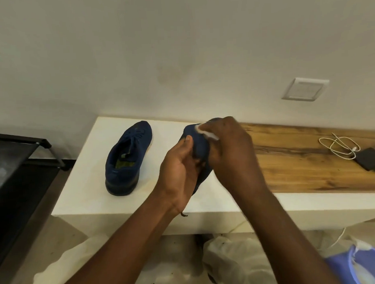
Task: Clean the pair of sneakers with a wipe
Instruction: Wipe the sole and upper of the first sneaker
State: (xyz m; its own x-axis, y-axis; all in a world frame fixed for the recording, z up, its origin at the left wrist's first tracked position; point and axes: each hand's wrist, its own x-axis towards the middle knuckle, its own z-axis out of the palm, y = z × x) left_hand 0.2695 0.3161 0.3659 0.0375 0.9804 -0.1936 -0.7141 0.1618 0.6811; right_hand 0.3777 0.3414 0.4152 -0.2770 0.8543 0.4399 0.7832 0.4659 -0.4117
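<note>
While a black rack (17, 160) stands far to the left of the held sneaker (200, 145), the second sneaker (127, 158) sits nearer on that side. It is upright on the white counter (88, 177), toe toward the wall, with no hand on it. By that, I judge the task at most half done.

Just left of the held sneaker, the left hand (179, 169) grips it from below. Its fingers curl round the body and the thumb presses on the blue upper, so the shoe is lifted off the counter with its toe pointing away. A lace end dangles under the wrist.

On the toe of the held sneaker lies the white wipe (205, 131), bunched small. The right hand (233, 148) comes over from the right and pinches it under bent fingers.

To do this step well, the left grip should stay firm so the knit does not give under pressure. The shoe should be turned a little at a time, so that the wipe reaches the sides and sole edge, not just the toe. Short strokes with a fresh fold of wipe would probably lift dirt rather than smear it.

Well to the right of the held sneaker, a white cable (337, 146) and a dark device (368, 159) lie on the wooden part, clear of the work.
</note>
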